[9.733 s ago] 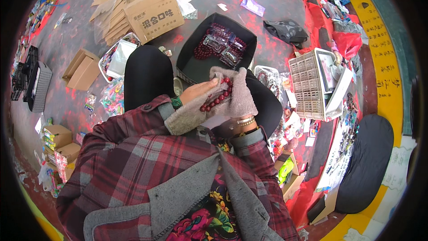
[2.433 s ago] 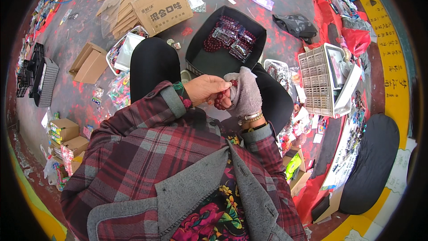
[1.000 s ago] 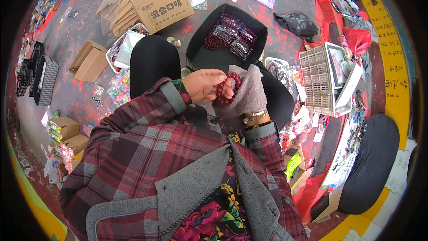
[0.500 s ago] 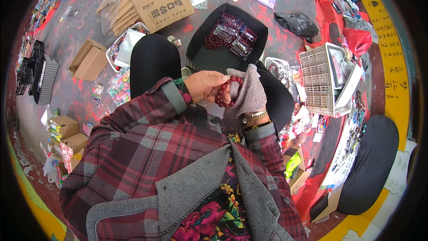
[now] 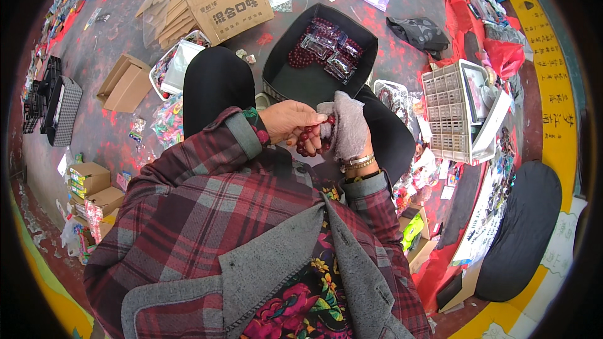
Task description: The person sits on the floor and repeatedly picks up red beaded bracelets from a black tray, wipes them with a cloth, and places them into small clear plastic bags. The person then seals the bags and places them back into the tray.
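A dark red bead bracelet (image 5: 304, 140) hangs between my hands, above my lap. My left hand (image 5: 284, 120) pinches it between thumb and fingers, and part of the loop drapes over the fingertips. A greyish fluffy cloth (image 5: 349, 127) covers most of my right hand (image 5: 367, 145), which is closed on it and presses it against the beads. The cloth hides the right fingers. Just beyond my hands stands an open black box (image 5: 308, 81), with red bead strings (image 5: 300, 58) and clear-wrapped packets (image 5: 340, 68) inside.
At the far left lie flattened cardboard and a carton (image 5: 229, 9). An open cardboard box (image 5: 125, 85) and a white basket (image 5: 157, 78) stand left of my knee. To the right are a beige plastic crate (image 5: 443, 113), a black bag (image 5: 418, 34) and a black oval cushion (image 5: 524, 232).
The cloth in my right hand has shifted slightly and now bunches more upright. The bracelet has moved a little left and turned in my fingers.
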Action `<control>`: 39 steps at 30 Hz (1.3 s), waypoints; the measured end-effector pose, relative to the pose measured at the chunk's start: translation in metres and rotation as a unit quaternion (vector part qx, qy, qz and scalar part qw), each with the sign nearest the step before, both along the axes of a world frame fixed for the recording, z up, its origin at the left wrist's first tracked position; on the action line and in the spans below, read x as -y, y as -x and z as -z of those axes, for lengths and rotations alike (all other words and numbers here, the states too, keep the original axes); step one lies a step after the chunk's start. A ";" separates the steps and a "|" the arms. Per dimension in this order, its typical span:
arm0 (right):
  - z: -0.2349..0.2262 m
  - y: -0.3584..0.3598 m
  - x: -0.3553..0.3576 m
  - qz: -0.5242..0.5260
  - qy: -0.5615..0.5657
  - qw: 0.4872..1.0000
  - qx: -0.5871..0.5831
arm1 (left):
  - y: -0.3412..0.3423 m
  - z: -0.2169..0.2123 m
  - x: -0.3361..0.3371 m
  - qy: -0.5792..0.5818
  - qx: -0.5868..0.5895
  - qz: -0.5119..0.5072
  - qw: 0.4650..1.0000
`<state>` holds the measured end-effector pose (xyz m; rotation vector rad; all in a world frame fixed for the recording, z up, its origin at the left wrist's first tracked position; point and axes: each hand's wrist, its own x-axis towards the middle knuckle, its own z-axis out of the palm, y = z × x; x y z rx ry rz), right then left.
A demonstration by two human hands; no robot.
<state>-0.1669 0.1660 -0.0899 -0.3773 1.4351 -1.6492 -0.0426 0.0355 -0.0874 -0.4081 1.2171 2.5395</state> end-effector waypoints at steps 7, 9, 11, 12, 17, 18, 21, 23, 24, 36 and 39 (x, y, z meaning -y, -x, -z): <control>-0.043 -0.001 0.009 -0.066 0.079 0.930 0.352 | -0.004 0.008 0.006 -0.112 -0.071 -0.092 0.987; -0.027 0.005 0.007 -0.162 0.148 0.906 0.361 | -0.004 0.009 0.007 -0.128 -0.079 -0.101 0.983; 0.002 0.014 0.003 -0.159 0.092 0.980 0.073 | -0.002 0.004 0.004 -0.110 -0.068 -0.093 0.987; 0.017 0.018 0.002 -0.144 0.041 0.987 -0.066 | -0.001 0.002 0.003 -0.101 -0.062 -0.089 0.989; -0.006 0.007 -0.002 -0.026 0.068 0.997 -0.002 | -0.001 -0.002 0.001 -0.070 -0.040 -0.047 0.996; -0.002 0.007 -0.004 -0.029 0.068 0.997 -0.012 | 0.000 0.000 0.000 -0.068 -0.020 -0.034 0.997; 0.020 0.019 -0.007 -0.090 -0.022 0.989 -0.114 | 0.001 -0.001 -0.001 -0.043 -0.002 -0.017 0.999; 0.032 0.024 -0.002 -0.129 -0.045 0.990 -0.036 | 0.001 0.003 0.000 -0.068 -0.029 -0.039 0.996; 0.036 0.027 -0.002 -0.129 -0.041 0.990 0.044 | 0.000 0.003 0.001 -0.074 -0.029 -0.053 0.995; -0.004 0.015 -0.011 -0.081 0.062 0.990 0.097 | -0.004 0.001 0.007 -0.097 -0.072 -0.075 0.990; -0.009 0.015 -0.012 -0.071 0.017 0.991 0.112 | 0.002 -0.008 0.005 -0.026 0.017 -0.027 0.999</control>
